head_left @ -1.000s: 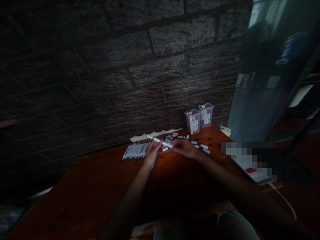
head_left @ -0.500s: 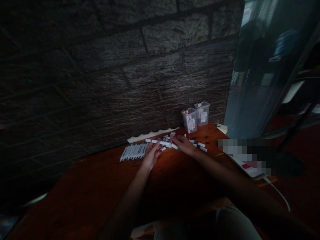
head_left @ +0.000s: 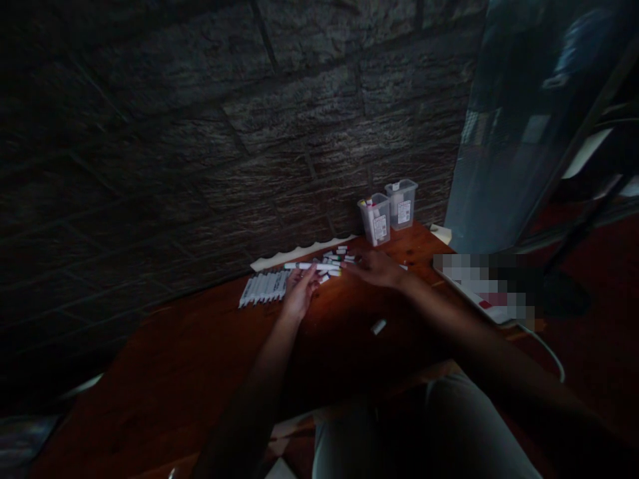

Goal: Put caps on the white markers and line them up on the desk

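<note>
Presently, the left hand [head_left: 301, 293] pinches one marker [head_left: 323, 267] near the marker row's [head_left: 264, 287] right end; right hand [head_left: 378, 269], half-curled beside loose caps [head_left: 341, 252] farther right, hold unclear; marker best kept steady, level.

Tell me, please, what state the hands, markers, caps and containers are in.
Left hand: closed around the held marker
Held marker: nearly level
Right hand: grip unclear
Row of markers: lying side by side
Loose caps: scattered in a cluster
Nearest cap: lying apart
Front container: upright, partly filled
Rear container: upright, contents unclear
</note>
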{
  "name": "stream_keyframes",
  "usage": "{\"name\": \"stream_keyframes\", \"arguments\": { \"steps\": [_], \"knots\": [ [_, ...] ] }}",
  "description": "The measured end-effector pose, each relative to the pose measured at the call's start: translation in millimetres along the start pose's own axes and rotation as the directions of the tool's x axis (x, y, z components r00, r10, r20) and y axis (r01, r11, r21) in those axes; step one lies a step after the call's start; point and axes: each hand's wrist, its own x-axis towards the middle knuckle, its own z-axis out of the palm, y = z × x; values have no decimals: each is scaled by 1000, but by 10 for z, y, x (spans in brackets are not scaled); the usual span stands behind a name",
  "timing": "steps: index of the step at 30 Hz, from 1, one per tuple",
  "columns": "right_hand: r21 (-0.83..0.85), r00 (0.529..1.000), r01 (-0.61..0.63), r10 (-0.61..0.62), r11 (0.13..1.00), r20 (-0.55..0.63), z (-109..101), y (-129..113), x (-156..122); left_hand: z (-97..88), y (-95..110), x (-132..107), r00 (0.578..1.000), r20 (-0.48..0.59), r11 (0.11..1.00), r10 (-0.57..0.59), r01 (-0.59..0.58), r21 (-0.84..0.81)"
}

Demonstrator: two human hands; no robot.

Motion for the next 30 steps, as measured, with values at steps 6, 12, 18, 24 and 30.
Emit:
{"name": "stream_keyframes", "arguments": {
  "steps": [6, 12, 18, 24, 30],
  "knots": [
    [-363, 968, 104, -11, 926, 251, -58, -24, -1075, -115, 83, 76, 996, -84, 985, -9, -6, -173],
    [-438, 961, 154, -32, 886, 273, 36, 109, -1187, -21, 15, 22, 999, 17, 984, 28, -24, -178],
    [-118, 982, 129, -110, 985, 156, -241, 126, -132, -17, 48, -47, 1000, 6, 993, 27, -27, -119],
    [261, 984, 159, -131, 952, -122, -84, 322, 360, -71, 92, -47, 998, -49, 991, 46, -52, -126],
    [309, 973, 211, -169, 927, -158, 239, 485, 262, -69, 3, -1, 998, 11, 997, 61, -60, -49]
  ]
}}
